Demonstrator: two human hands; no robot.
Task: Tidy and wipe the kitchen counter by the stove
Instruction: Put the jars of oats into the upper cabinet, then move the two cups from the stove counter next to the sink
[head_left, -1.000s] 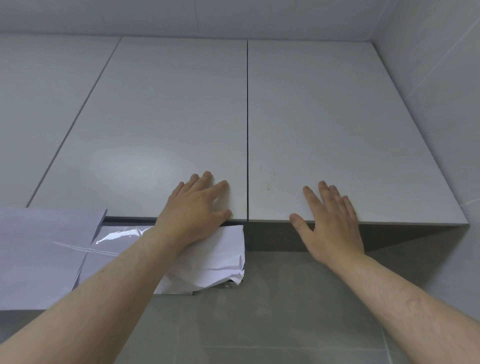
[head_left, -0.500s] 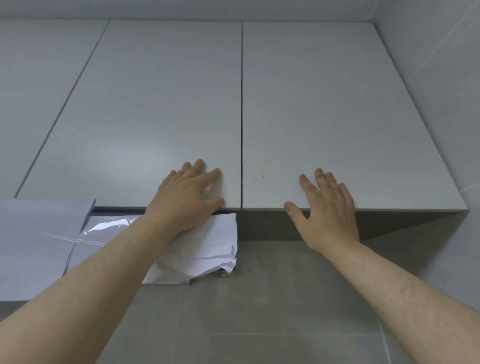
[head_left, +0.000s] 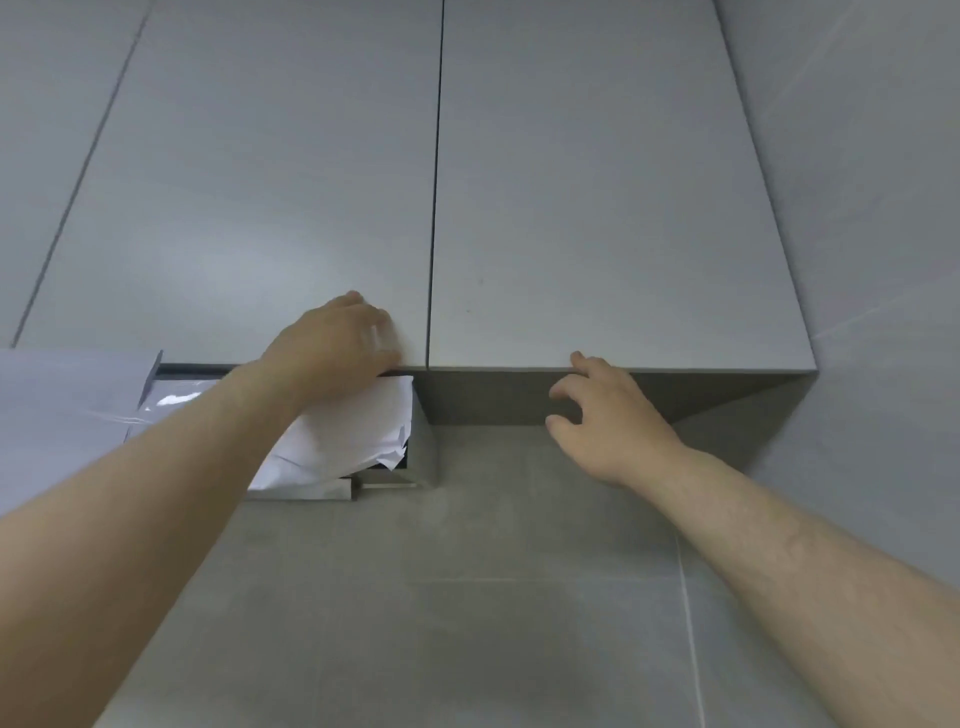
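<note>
I am looking up at two pale grey wall cabinet doors, both shut. My left hand (head_left: 337, 348) sits on the bottom right corner of the left cabinet door (head_left: 260, 208), fingers bent over its face and thumb tucked under the lower edge. My right hand (head_left: 608, 421) hangs just under the right cabinet door (head_left: 597, 208), fingers spread and holding nothing, with one fingertip at the door's bottom edge. Crumpled white paper (head_left: 353, 436) hangs below the left door, partly hidden by my left forearm.
A pale panel covered in shiny plastic film (head_left: 62, 410) juts out at the far left beside the paper. Grey tiled wall (head_left: 467, 597) runs below the cabinets. A side wall (head_left: 883, 260) closes off the right.
Both hands came off the door faces and slid down. The left hand has curled onto its door's bottom corner; the right hand has dropped below its door's edge. The view tilted upward.
</note>
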